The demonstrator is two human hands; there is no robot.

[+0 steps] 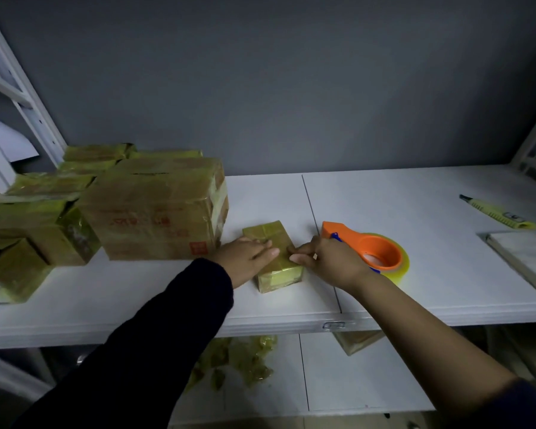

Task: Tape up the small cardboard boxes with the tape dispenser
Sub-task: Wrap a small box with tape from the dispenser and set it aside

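Observation:
A small cardboard box [271,243] wrapped in yellowish tape lies on the white shelf [415,212], in the middle. My left hand [246,258] lies flat on the box's top, fingers straight, pressing down. My right hand [325,261] is at the box's right top edge with its fingers curled, thumb and fingertips pinching there. I cannot see whether tape is between them. The orange tape dispenser [369,246], with its roll of clear yellowish tape, sits on the shelf right behind my right hand, touching it.
A large taped carton [155,209] stands just left of the small box, with several taped boxes [28,230] stacked beyond it. A yellow utility knife [498,213] and a flat plastic bag [523,258] lie at the right. Crumpled tape scraps [239,360] lie on the lower shelf.

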